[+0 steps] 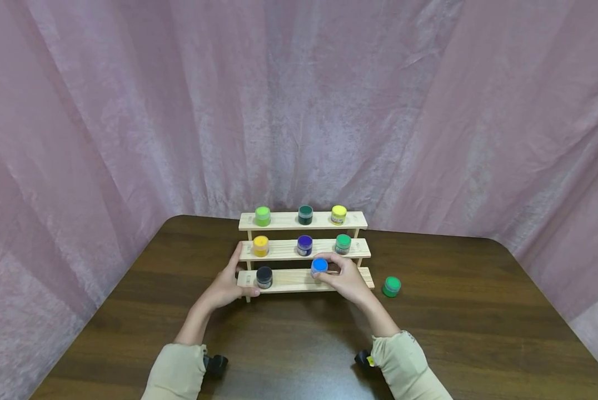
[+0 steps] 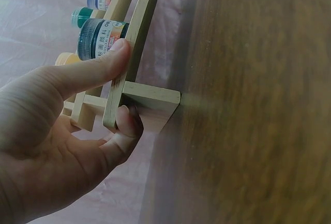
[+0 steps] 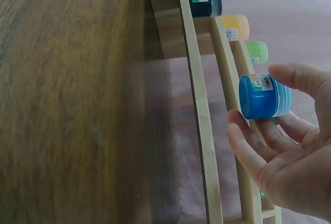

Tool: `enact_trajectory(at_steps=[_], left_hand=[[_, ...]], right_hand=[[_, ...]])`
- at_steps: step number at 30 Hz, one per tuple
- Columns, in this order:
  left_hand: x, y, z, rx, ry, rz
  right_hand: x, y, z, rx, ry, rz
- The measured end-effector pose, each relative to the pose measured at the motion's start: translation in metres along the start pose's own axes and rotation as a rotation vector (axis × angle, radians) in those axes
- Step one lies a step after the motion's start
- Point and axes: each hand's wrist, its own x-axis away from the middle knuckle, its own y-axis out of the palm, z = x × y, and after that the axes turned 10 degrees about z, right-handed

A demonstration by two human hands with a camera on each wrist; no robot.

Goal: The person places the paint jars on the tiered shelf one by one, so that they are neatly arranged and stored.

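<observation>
A three-tier wooden rack point(image 1: 289, 281) stands on the table with small paint jars on its tiers. My left hand point(image 1: 227, 285) grips the left end of the lowest tier, its thumb on the board close to a black paint jar point(image 1: 264, 277). In the left wrist view, curled fingers point(image 2: 126, 131) lie by the end of that board. My right hand point(image 1: 348, 279) holds a blue paint jar point(image 3: 261, 97) between thumb and fingers. That jar is over the lowest tier, right of its middle, and looks apart from the board in the right wrist view.
Yellow-orange point(image 1: 260, 246), purple point(image 1: 304, 245) and green point(image 1: 343, 244) jars line the middle tier. Light green point(image 1: 262, 216), dark green point(image 1: 305, 214) and yellow point(image 1: 338, 214) jars stand on top. Another green jar point(image 1: 391, 286) is on the table point(image 1: 454, 311) right of the rack. A pink curtain point(image 1: 299, 111) hangs behind.
</observation>
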Motion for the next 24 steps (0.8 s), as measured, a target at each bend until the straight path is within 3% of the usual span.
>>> enact_trajectory(at_steps=[7,18,24], left_hand=[[0.0,0.0,0.0,-0.014,0.002,0.0],[0.001,-0.001,0.001,-0.016,-0.007,-0.001],[0.001,-0.001,0.0,-0.016,0.001,-0.001]], right_hand=[[-0.002,0.005,0.005,-0.008,-0.004,-0.027],[-0.001,0.016,0.014,0.021,-0.083,-0.086],[0.001,0.02,0.016,0.037,-0.073,-0.109]])
